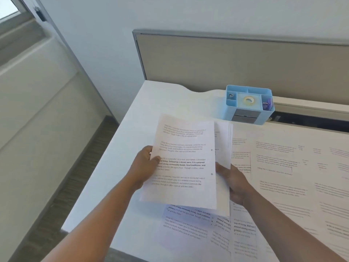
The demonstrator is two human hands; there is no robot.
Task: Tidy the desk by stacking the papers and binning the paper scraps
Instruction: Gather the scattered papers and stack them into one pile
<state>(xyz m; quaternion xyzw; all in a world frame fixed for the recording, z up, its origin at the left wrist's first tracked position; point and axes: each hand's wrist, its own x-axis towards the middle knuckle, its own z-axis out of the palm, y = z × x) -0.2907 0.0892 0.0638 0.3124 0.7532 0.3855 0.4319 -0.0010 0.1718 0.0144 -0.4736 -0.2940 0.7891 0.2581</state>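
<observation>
The desk (132,118) fills the centre and right of the frame, and most of the task looks undone: printed papers (283,167) lie spread over its right and lower parts, overlapping loosely, not squared into one pile. A start is made, I judge, since a small stack (185,163) is held up above the desk at centre frame, its sheets offset at the right edge. The left hand (146,165) grips the stack's left edge with the thumb on top; the right hand (233,181) holds the lower right edge, fingers curled under. No scraps or bin show. The blue organiser (247,114), upper right of centre, holds a tape roll (248,100) in its middle compartment and small clips (268,105) at its right.
</observation>
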